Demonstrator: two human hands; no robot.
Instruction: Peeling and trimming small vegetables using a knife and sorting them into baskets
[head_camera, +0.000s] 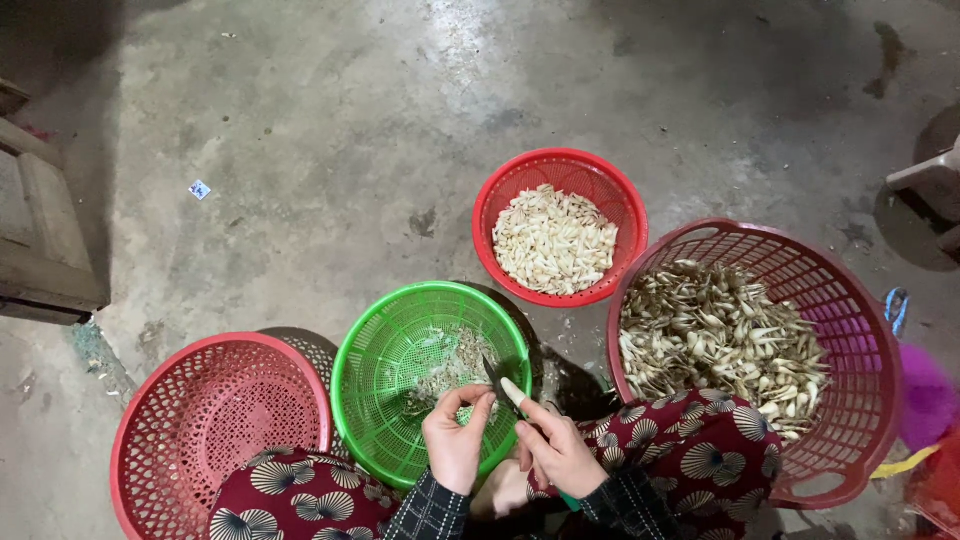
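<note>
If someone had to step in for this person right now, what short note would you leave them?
Left hand: pinching a small pale bulb over the green basket.
Right hand: holding a knife, blade against the bulb.
Where things are: green basket in front holds a thin layer of scraps; small red basket beyond it holds clean white pieces; large dark red basket on the right holds a heap of untrimmed bulbs; pink basket on the left looks bare.
Done: a modest pile of white pieces.
Left: the much bigger heap on the right, plus the bulb in hand.
</note>
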